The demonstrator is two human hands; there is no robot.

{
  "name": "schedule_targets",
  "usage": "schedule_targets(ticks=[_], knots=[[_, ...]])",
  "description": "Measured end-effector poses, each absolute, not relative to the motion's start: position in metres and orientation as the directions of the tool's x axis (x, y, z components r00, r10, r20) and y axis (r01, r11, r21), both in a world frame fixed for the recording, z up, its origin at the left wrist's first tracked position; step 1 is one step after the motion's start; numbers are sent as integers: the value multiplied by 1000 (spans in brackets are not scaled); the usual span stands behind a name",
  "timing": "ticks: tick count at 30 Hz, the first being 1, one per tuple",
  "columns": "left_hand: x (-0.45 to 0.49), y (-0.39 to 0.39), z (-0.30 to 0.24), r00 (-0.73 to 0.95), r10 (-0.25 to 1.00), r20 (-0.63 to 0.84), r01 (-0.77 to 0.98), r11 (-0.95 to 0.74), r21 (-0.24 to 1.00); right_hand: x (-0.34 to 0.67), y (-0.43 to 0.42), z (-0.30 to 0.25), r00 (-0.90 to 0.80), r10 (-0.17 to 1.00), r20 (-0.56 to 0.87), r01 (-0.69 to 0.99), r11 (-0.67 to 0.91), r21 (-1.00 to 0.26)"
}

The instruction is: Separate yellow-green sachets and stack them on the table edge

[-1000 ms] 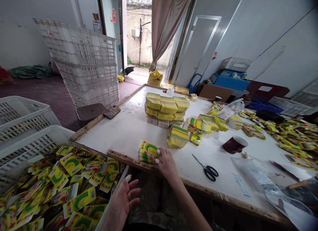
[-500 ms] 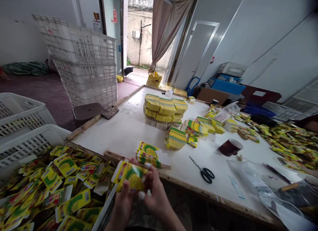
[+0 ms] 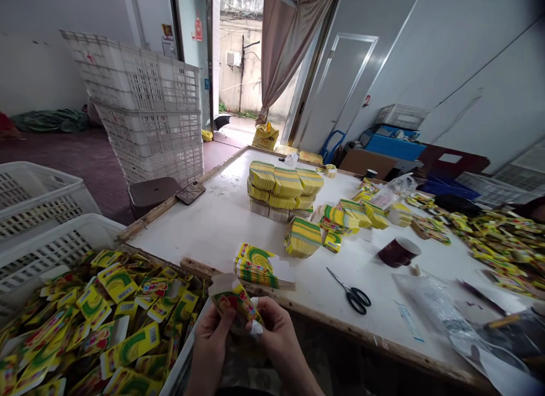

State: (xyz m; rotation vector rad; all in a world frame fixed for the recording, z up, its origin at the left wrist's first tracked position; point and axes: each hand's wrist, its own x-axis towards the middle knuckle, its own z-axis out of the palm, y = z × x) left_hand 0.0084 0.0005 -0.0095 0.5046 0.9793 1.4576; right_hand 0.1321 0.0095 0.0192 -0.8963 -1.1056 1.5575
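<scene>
Between my two hands is a small yellow-and-green printed carton (image 3: 235, 298), its end flaps standing open toward the upper left. My left hand (image 3: 215, 333) grips its left side with the thumb across the front. My right hand (image 3: 275, 327) pinches its right edge; white wraps cover some fingertips. Just beyond, a short pile of flat cartons (image 3: 258, 265) lies at the table's near edge. To my left, a white crate (image 3: 91, 228) holds a heap of folded-up cartons (image 3: 123, 316).
On the white table (image 3: 179, 231) stand stacked carton bundles (image 3: 283, 186), scissors (image 3: 355, 297), a dark red mug (image 3: 399, 252) and a phone (image 3: 191, 193). Loose cartons (image 3: 502, 243) spread at the right. Tall stacked crates (image 3: 149, 106) stand by the doorway.
The carton has turned in my hands: its broad yellow face was toward me, and now a narrower side and open flaps show. My hands have shifted slightly down.
</scene>
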Motion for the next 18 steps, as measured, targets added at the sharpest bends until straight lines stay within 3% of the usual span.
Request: schedule_targets(ticks=[3,5,7,9,11,13,15,17,18], knots=[[-2,4,-6,-102,963,-250,-525,162,835,146,10,19,-171,984,40,-128,19,-992],[-18,8,3,-79,987,-141,-463,89,882,157,8,23,-151,972,179,126,199,-972],[-38,10,12,-71,997,6,-390,-33,920,166,5,31,-234,909,344,397,412,-820],[-53,9,21,37,996,77,-219,-68,973,171,1,40,-387,819,422,562,573,-596],[-57,5,26,236,971,24,40,-34,999,169,-4,46,-536,728,427,590,685,-427],[-49,-1,28,397,917,-42,226,-53,973,165,-10,44,-599,665,447,563,746,-355],[-35,-6,26,434,901,-20,289,-118,950,160,-14,36,-474,708,524,580,699,-419],[-23,-10,23,374,926,52,335,-188,923,158,-16,25,-182,832,524,561,525,-640],[-18,-12,20,339,936,91,364,-220,905,157,-16,20,-59,893,446,482,417,-771]])
